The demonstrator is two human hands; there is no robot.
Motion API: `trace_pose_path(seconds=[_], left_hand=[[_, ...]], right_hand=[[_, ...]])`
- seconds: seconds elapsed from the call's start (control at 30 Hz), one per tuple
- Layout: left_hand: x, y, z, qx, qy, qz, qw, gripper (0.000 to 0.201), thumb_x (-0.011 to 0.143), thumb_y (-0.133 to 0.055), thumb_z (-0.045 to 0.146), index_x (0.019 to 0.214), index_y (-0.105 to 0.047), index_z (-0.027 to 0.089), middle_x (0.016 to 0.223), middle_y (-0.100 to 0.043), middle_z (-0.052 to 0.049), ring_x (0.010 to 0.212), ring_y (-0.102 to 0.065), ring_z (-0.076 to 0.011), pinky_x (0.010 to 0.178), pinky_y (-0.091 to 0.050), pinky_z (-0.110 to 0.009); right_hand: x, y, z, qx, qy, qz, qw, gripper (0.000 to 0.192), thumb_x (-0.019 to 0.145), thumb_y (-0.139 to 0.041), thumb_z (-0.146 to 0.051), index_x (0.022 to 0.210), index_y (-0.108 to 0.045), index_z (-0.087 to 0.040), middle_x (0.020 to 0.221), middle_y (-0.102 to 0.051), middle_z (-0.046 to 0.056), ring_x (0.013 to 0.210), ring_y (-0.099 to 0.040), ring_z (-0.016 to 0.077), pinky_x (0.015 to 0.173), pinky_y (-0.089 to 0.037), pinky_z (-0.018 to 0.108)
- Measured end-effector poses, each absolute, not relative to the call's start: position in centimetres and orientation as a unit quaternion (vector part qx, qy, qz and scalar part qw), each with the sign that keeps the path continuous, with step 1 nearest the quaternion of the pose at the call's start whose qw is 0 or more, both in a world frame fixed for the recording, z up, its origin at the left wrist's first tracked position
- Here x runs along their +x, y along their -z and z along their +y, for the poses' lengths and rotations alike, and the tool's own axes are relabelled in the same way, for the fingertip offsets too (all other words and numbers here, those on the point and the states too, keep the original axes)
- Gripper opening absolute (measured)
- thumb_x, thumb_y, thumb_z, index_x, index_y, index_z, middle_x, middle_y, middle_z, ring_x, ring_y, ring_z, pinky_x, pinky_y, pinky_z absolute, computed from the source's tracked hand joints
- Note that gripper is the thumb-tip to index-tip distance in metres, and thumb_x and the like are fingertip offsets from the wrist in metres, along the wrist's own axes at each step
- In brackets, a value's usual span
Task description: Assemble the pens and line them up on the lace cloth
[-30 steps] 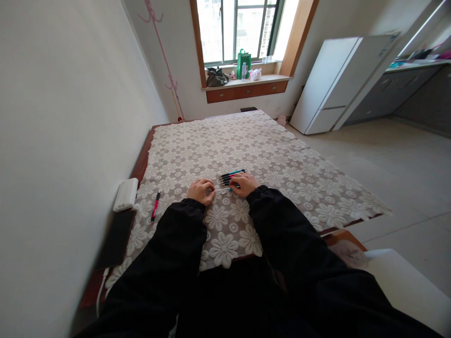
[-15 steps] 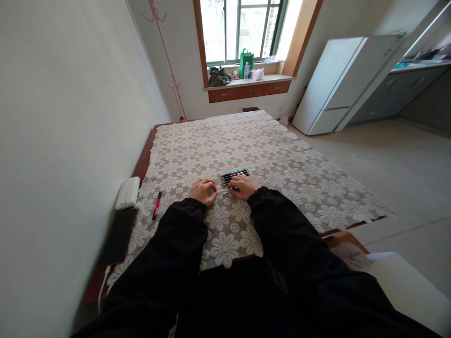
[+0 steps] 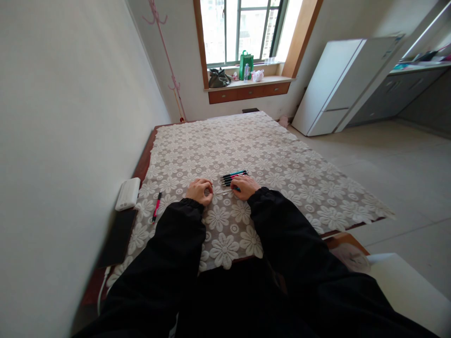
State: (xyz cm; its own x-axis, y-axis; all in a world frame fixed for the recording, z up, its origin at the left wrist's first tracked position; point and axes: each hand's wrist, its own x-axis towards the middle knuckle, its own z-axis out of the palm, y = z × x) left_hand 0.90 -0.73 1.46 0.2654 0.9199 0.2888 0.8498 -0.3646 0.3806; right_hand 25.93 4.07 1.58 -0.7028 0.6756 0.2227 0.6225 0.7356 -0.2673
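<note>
My left hand (image 3: 199, 191) is closed in a pinch above the flowered tablecloth (image 3: 218, 218); what its fingertips hold is too small to make out. My right hand (image 3: 245, 187) is closed on a blue pen (image 3: 237, 189), mostly hidden by the fingers. A thin pale strip (image 3: 222, 191) spans the gap between the two hands; its kind cannot be told. Just beyond my right hand, several dark, blue and red pens (image 3: 229, 177) lie side by side. To the left of my left hand, a red and black pen (image 3: 157, 206) lies alone on the cloth.
At the table's left edge are a white power bank (image 3: 127, 194) and a black flat device (image 3: 118, 237) with a white cable (image 3: 102, 288) nearby. A wall runs along the left. A white box-like thing (image 3: 405, 277) stands at lower right, beside the table.
My left hand has moved slightly left, widening the gap between the hands. My right hand has stayed nearly in place, and the pens on the cloth have not moved.
</note>
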Motion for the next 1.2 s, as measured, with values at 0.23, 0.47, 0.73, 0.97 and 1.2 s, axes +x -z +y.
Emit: trace_pose_path(seconds=[0.23,0.47,0.73,0.97,1.2], left_hand=[[0.67,-1.62,-0.67,0.791,-0.237,0.559,0.076,0.007,0.072,-0.064,0.022,0.076,-0.07,0.024,0.107,-0.071,-0.003,0.113,-0.058,-0.026,0.102,-0.046,-0.043],[0.71,-1.4,-0.56,0.788,-0.238,0.564,0.074,0.007,0.074,-0.064,0.024,0.077,-0.07,0.024,0.106,-0.072,-0.004,0.112,-0.059,-0.0259,0.102,-0.046,-0.043],[0.64,-1.35,-0.6,0.793,-0.231,0.56,0.072,0.008,0.075,-0.067,0.029,0.08,-0.072,0.025,0.111,-0.071,-0.004,0.114,-0.058,-0.0268,0.103,-0.044,-0.045],[0.52,-0.92,-0.37,0.789,-0.234,0.564,0.072,0.009,0.079,-0.065,0.029,0.082,-0.072,0.025,0.111,-0.071,-0.004,0.114,-0.057,-0.0262,0.103,-0.045,-0.044],[0.51,-1.01,-0.38,0.789,-0.235,0.561,0.08,0.009,0.076,-0.066,0.028,0.082,-0.072,0.026,0.112,-0.07,-0.003,0.114,-0.058,-0.0261,0.104,-0.045,-0.044]], right_hand=[[25.99,-1.31,4.26,-0.354,-0.083,-0.919,0.153,0.013,0.078,-0.06,-0.02,0.089,-0.068,-0.021,0.095,-0.068,0.006,0.096,-0.059,0.0226,0.086,-0.039,0.033],[25.95,-1.77,4.05,-0.306,-0.097,-0.928,0.189,0.013,0.08,-0.061,-0.019,0.091,-0.069,-0.021,0.093,-0.067,0.006,0.095,-0.058,0.0218,0.086,-0.04,0.032],[25.61,-1.46,4.1,-0.266,-0.12,-0.941,0.173,0.012,0.082,-0.065,-0.021,0.092,-0.07,-0.022,0.092,-0.067,0.005,0.093,-0.058,0.0215,0.087,-0.041,0.033],[25.72,-1.76,3.8,-0.3,-0.09,-0.935,0.168,0.015,0.079,-0.07,-0.028,0.092,-0.067,-0.021,0.092,-0.067,0.005,0.094,-0.058,0.023,0.086,-0.039,0.035],[25.57,-1.72,3.69,-0.283,-0.094,-0.941,0.162,0.008,0.081,-0.068,-0.026,0.087,-0.068,-0.021,0.091,-0.067,0.005,0.093,-0.057,0.0221,0.087,-0.038,0.034]])
